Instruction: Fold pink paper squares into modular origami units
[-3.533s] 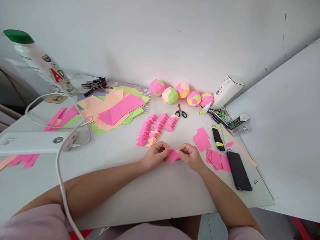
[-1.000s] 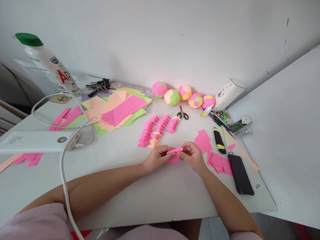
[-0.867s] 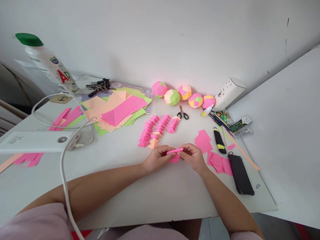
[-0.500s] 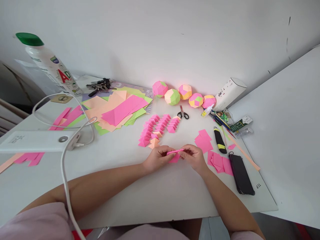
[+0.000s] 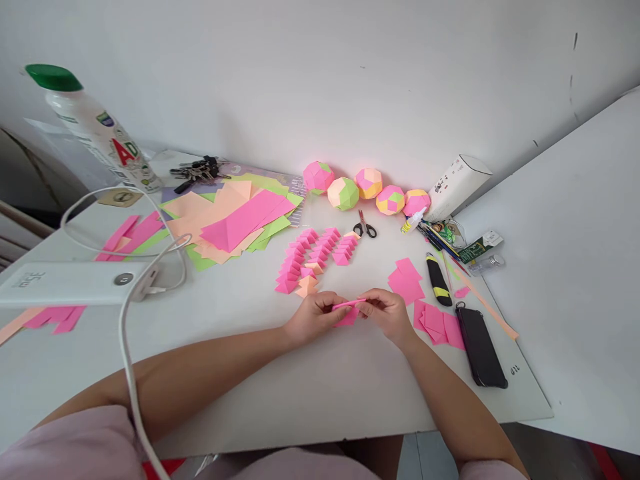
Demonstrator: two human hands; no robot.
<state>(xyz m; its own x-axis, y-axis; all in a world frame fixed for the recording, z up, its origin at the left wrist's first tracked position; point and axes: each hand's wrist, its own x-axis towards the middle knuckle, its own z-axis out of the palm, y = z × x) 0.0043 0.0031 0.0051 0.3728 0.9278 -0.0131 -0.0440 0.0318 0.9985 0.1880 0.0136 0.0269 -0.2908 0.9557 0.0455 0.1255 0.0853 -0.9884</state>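
Note:
Between both hands I hold a small piece of pink paper [image 5: 346,317], its upper edge folded over. My left hand [image 5: 313,319] pinches its left side, and my right hand [image 5: 387,315] grips the right end of the fold. The fingers hide part of the paper. Just beyond the hands stand rows of folded pink paper units [image 5: 295,259], with a few peach ones [image 5: 307,287] among them. Right of my right hand lie flat pink paper squares [image 5: 406,281] and a second group of pink squares [image 5: 434,323].
Several paper balls [image 5: 343,193] line the wall, with scissors [image 5: 367,225] in front. A box cutter [image 5: 439,280] and phone [image 5: 481,347] lie at right. At left are coloured sheets [image 5: 235,220], keys [image 5: 200,171], a bottle [image 5: 100,130] and a power bank [image 5: 75,283] whose white cable [image 5: 127,353] crosses my left arm.
The whole view has shifted very slightly. Both hands keep the same hold on the pink paper, and nothing else has visibly moved.

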